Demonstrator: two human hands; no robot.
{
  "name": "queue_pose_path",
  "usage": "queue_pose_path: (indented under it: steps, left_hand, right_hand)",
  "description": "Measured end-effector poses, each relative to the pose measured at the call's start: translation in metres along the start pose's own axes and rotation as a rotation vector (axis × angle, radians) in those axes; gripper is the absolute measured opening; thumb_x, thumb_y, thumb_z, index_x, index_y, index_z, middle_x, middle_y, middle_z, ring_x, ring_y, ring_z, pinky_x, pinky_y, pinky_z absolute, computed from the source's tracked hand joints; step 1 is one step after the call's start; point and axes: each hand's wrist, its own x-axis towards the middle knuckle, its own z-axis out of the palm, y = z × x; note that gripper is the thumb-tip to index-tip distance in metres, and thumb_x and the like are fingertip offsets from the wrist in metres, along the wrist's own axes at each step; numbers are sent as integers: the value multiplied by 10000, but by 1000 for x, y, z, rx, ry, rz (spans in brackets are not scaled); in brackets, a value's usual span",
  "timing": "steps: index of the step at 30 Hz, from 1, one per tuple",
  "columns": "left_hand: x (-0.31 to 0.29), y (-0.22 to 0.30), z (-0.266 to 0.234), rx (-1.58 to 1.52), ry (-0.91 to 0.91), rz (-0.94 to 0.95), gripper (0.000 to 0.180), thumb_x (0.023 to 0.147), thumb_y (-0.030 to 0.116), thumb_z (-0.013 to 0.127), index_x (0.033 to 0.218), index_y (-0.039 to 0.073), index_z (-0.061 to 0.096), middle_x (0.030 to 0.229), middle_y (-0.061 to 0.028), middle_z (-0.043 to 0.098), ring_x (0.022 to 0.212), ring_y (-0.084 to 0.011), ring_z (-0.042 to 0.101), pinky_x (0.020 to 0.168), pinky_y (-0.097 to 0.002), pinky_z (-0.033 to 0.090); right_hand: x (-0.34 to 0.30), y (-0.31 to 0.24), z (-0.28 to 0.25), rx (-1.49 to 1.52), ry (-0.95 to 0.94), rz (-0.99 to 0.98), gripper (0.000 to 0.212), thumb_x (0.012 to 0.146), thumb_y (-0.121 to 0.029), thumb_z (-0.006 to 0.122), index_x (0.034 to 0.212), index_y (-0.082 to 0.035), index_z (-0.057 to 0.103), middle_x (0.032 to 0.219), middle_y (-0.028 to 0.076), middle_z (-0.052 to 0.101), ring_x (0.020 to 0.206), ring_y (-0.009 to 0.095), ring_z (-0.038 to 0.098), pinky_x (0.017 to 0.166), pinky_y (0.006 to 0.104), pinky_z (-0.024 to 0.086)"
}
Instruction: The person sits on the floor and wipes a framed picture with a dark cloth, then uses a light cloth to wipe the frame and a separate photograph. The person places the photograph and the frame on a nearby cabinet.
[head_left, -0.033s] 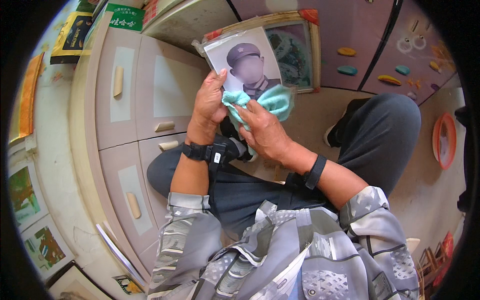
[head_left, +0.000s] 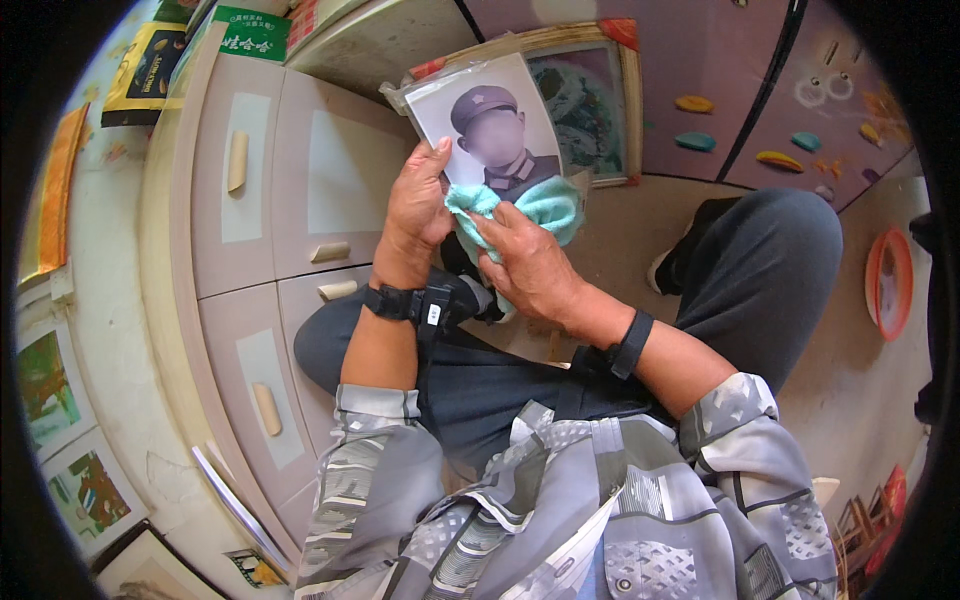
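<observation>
Trouser legs [head_left: 765, 260]: dark, with the knees bent out to left and right.
Right hand [head_left: 528, 258]: its grip was clamped on a bunched teal cloth [head_left: 548, 204], which looked soft and light and covered part of the near edge of the photo [head_left: 500, 118].
Left hand [head_left: 415, 200]: its grip was clamped on the near left edge of the photo, thumb on top; the fingers beneath were hidden.
Photo place: just beyond both hands, portrait side up, with clear plastic [head_left: 397, 97] crinkled at its far left corner.
Photo handling: it seemed light and fairly stiff, probably slick where plastic covered it, and easy to crease; the side edges looked the safest hold, away from the portrait.
Picture frame [head_left: 631, 110]: behind the photo, partly hidden by it.
Purple doors [head_left: 690, 80]: far right, beyond the frame.
</observation>
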Motion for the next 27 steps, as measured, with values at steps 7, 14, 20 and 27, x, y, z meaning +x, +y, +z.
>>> queue_pose_path:
  steps: [7, 14, 20, 27]
  left_hand:
    - [10, 22, -22, -106, 114, 112, 222, 1134, 141, 573, 1321, 42, 642, 1289, -78, 718, 1204, -224, 689, 1113, -443, 544]
    - [12, 35, -25, -165, 221, 143, 275, 1134, 136, 571, 1382, 31, 627, 1347, -101, 706, 1256, -238, 675, 1153, -458, 530]
    - [10, 36, -22, -139, 188, 127, 318, 1140, 153, 564, 1427, 20, 586, 1395, -122, 676, 1305, -253, 646, 1180, -487, 499]
    - [3, 44, -17, -165, 169, 128, 287, 1139, 158, 571, 1401, 45, 601, 1372, -88, 692, 1280, -238, 662, 1168, -491, 503]
  right_hand:
    - [-23, 21, 5, -222, -644, 133, 305, 882, -128, 736, 1171, -39, 781, 1097, 234, 671, 1042, 437, 701, 913, 507, 570]
    - [7, 15, -47, 154, -294, -76, 270, 873, -95, 688, 1119, -10, 760, 977, 194, 628, 908, 366, 656, 844, 451, 532]
    - [42, 10, -57, 8, 246, -20, 322, 905, -108, 677, 1205, -38, 770, 934, 188, 624, 913, 355, 649, 833, 460, 532]
    - [3, 104, -18, -246, 197, 306, 384, 940, -196, 699, 1277, -20, 756, 1083, 180, 709, 1027, 346, 692, 907, 450, 537]
